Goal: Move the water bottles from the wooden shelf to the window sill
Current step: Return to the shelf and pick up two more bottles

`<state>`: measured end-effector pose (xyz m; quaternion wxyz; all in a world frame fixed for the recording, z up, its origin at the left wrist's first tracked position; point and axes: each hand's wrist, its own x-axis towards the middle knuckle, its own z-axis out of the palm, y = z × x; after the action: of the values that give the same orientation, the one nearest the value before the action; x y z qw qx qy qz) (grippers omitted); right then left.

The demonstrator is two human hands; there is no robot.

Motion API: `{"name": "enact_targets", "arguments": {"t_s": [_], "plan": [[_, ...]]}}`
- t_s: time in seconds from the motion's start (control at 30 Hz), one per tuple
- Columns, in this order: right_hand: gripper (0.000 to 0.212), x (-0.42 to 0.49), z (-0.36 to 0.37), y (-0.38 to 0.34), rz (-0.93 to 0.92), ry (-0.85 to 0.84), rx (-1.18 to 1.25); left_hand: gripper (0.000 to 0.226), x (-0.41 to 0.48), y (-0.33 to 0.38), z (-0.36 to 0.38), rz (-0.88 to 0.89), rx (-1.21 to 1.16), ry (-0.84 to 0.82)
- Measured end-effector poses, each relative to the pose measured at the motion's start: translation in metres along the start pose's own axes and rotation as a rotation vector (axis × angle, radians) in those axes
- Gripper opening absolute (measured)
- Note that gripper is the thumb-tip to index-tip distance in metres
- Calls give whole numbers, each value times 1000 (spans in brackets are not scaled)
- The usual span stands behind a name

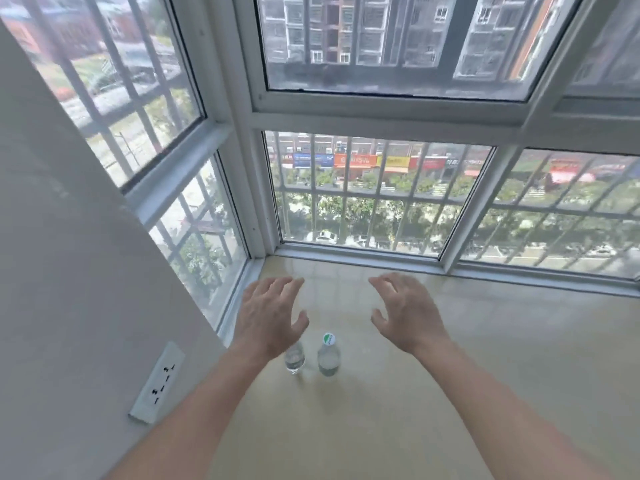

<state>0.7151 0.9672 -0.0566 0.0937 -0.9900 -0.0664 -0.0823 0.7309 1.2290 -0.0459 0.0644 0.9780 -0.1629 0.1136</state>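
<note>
1. Pale, glossy stone fills the lower half of my view — the window sill (485, 358), a deep ledge set into a bay of white-framed windows (381, 116) with bars outside and a street and apartment blocks beyond.
2. On my left a grey-white wall (69, 271) runs down to the sill, carrying a white socket plate (157, 382).
3. Two clear water bottles stand upright on the sill, just beside each other and apart from the glass: the left bottle (295, 360), its top hidden by my hand, and the right bottle (329, 356), whose white cap with a green mark I can see.
4. My left hand (270, 317) hovers above the left bottle, fingers spread and loosely curled, gripping nothing; its heel overlaps the bottle's top in my view, and I cannot tell whether it touches.
5. My right hand (407, 313) is likewise splayed wide and empty, well to the right of the right bottle and clear of it.
6. Bare sill stretches to the right and forward to the window frame — the left side is tighter, with the wall and corner glass close to the left bottle.
</note>
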Motion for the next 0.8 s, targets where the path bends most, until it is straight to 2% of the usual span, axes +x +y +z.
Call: {"name": "enact_targets", "arguments": {"t_s": [0.13,0.3,0.47,0.57,0.8], "plan": [[51,-3,-44,-2,-24,110,-42,58,10,27,-38,43,9,105],[49,-19,-69,0,-29,161,-62,59,16,62,-60,76,2,107],[50,-54,-90,17,48,234,-61,59,18,109,-58,173,-31,130],[50,-83,-99,39,138,253,-92,59,23,145,-51,276,-86,120],[50,-178,-116,74,499,302,-204,61,16,239,-40,611,-230,57]]}}
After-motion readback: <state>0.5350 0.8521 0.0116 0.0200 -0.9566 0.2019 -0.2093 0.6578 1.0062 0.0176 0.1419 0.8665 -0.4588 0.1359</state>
